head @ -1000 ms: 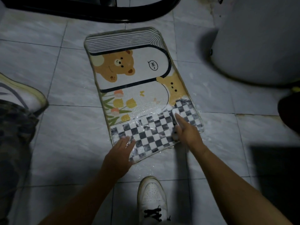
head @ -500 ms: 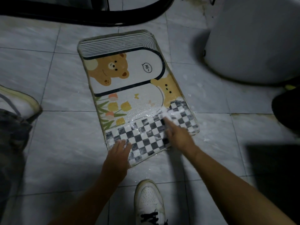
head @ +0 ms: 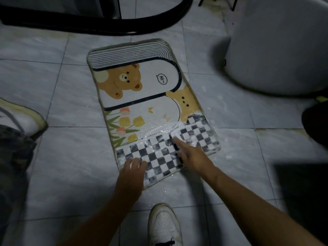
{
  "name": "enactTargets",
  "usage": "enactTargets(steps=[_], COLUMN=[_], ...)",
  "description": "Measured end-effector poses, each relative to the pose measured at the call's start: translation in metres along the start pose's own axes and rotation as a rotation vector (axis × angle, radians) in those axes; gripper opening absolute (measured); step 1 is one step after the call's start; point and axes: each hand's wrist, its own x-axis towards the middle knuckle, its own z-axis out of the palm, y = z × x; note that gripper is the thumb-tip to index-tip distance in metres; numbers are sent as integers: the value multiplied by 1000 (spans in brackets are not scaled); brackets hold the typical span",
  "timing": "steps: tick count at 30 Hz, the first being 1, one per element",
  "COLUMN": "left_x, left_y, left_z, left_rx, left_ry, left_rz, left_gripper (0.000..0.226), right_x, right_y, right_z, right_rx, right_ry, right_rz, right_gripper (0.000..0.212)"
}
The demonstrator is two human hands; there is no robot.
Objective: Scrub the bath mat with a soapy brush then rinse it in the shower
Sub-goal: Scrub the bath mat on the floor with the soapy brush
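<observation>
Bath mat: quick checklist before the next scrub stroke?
1. Bath mat lies flat on the tiles: ok.
2. Mat pinned: left hand rests on its near left corner: ok.
3. Brush held: right hand grips it, index finger along the top: ok.
4. Brush head in contact with the checkered band: ok.
5. Soap present: foam covers the band and the flower area; the bear panels show none: not ok for the far half.
6. Bristles loaded with soap: hidden under the brush: cannot tell.
</observation>
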Motion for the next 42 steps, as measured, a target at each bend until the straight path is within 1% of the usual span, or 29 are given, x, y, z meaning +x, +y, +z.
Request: enactTargets(steps=[1, 2, 3, 5, 6, 8, 10, 11, 12, 13, 16, 18, 20, 22, 23, 24, 26, 27, 28, 31, 32, 33, 34, 36, 37, 38, 39, 40, 42], left_x=[0, -1, 0, 1, 1, 1, -1, 1, 2, 4, 6, 8, 8, 8, 8, 7, 7, 7, 6, 6, 7, 7, 6, 3, 2, 2, 3, 4, 4], left_y=[-1, -2, -3, -5, -5, -2, 1, 0, -1, -3, -2, 0, 5, 8, 9, 9, 9, 8, 8, 9, 9, 8, 8, 7, 8, 10, 12, 13, 14], left_z=[1, 3, 4, 5, 5, 5, 6, 5, 6, 6, 5, 1, -3, -6, -6, -7, -8, -9, -9, -12, -12, -12, -10, -8, -9, -11, -12, -14, -14], left_rx=[12, 21, 25, 31, 34, 42, 43, 47, 52, 60, 81, 83, 64, 69, 78, 82, 86, 89, 93, 75, 74, 72, 68, 60, 64, 62, 63, 69, 78], left_ry=[-9, -23, -35, -41, -36, -27, -28, -30, -27, -25, -39, -52, -75, -69, -70, -76, -91, -96, -106, -84, -77, -74, -74, -56, -53, -50, -45, -41, -41], left_rz=[-4, -8, -7, -4, -3, -10, -15, -8, -4, -8, -13, -25, -39, -34, -33, -35, -42, -49, -53, -37, -38, -36, -34, -33, -31, -26, -23, -24, -25], left_gripper=[92, 93, 95, 98, 98, 97, 95, 96, 97, 98, 99, 94, 88, 80, 77, 76, 77, 78, 79, 78, 76, 74, 74, 74, 74, 73, 72, 71, 70], right_x=[3, 8, 14, 31, 36, 36, 21, 22, 23, 33, 64, 69, 63, 59, 64, 69, 76, 75, 69, 31, 21, 17, 15, 19, 19, 15, 10, 4, -15], right_y=[2, 9, 17, 38, 43, 30, 10, 7, 8, 15, 38, 27, 20, 27, 35, 42, 45, 36, 27, -6, -5, 4, 13, 31, 34, 31, 23, 15, -1], right_z=[-5, -16, -32, -64, -71, -63, -48, -47, -53, -63, -96, -89, -80, -85, -93, -102, -113, -108, -98, -60, -51, -50, -54, -68, -71, -66, -55, -39, -5], right_rx=[-25, -65, -108, -151, -172, -169, -105, -97, -126, -127, -288, -339, -334, -391, -426, -433, -375, -321, -280, -135, -141, -157, -159, -136, -59, 25, 86, 112, 117], right_ry=[-36, -36, -7, 139, 184, 170, 57, 38, 39, 1, 95, 65, -20, -95, -80, -39, 76, 105, 79, -138, -176, -169, -118, 55, 143, 193, 187, 125, -56], right_rz=[-29, -31, 30, 195, 249, 211, 103, 37, 5, 41, 174, 134, 40, -4, 7, 57, 183, 203, 179, 51, 19, 4, 22, 135, 192, 215, 193, 148, 22], right_gripper=[47, 46, 46, 48, 49, 43, 22, 22, 27, 29, 46, 49, 53, 57, 56, 52, 46, 46, 47, 52, 54, 54, 53, 50, 50, 50, 50, 49, 47])
